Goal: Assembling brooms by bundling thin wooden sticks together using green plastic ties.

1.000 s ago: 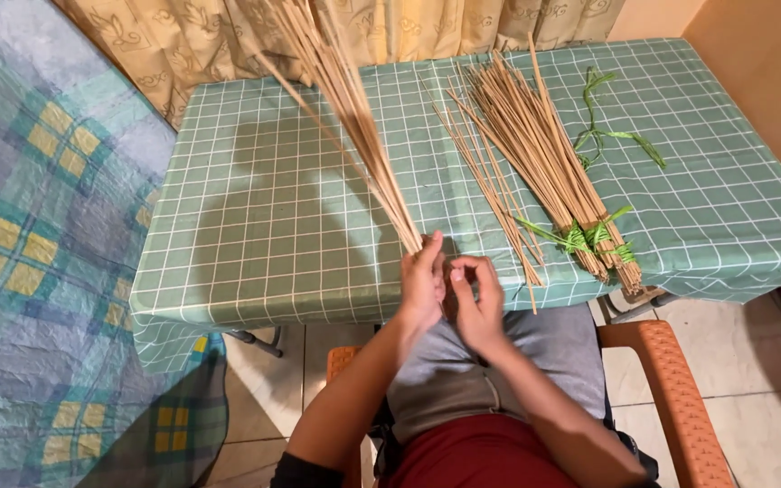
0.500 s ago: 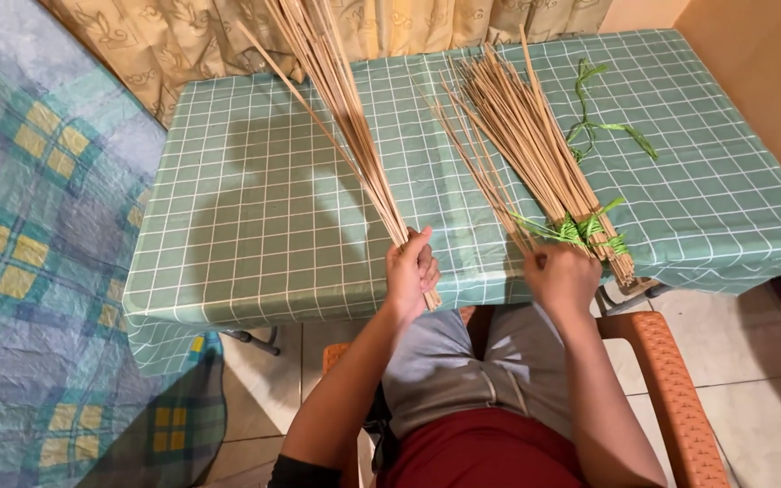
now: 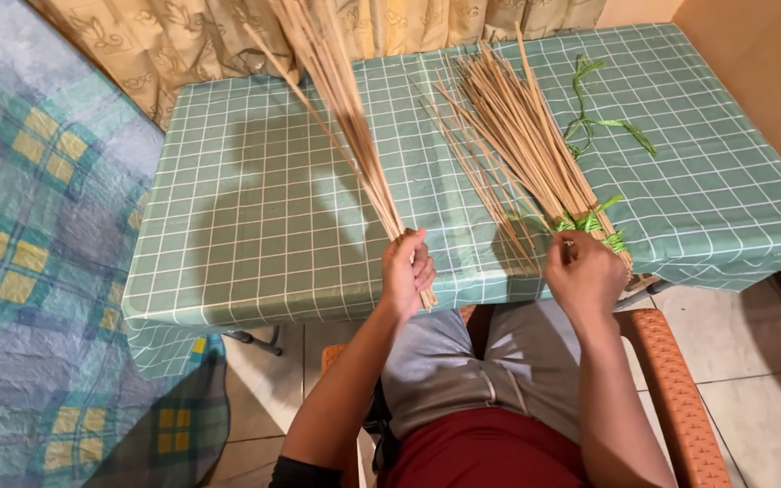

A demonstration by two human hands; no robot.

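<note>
Left grip: the left hand (image 3: 406, 271) was closed around the lower end of a thin bundle of pale sticks (image 3: 341, 108), fingers wrapped over the stalks at the near edge of the tabletop (image 3: 255, 235).
Held bundle: the thin bundle of pale sticks rose slanting away from the left hand toward the far side, its top running out of view above; a short stub of stalks poked out below the fist, over the edge of the cloth.
Right grip: the right hand (image 3: 583, 276) was cupped over the tied end of a second bundle (image 3: 522, 145); seen from the back, its fingers were curled, and whether they pinched a stalk or only touched the bundle could not be told.
Second bundle: it lay flat on the tabletop, fanning out toward the far edge, bound near the right hand with a green ribbon tie (image 3: 589, 221); a few loose stalks lay spread just to its left.
Loose ribbon: a strand of green ribbon (image 3: 603, 122) lay on the cloth just right of the fanned stalks.
Tabletop: covered with a green cloth checked in white lines.
Seat: an orange woven chair (image 3: 675, 398) held the person, in grey shorts and a red top.
Surroundings: a patterned curtain (image 3: 183, 41) hung behind the tabletop; a blue and yellow checked cover (image 3: 29, 271) lay to the left.
</note>
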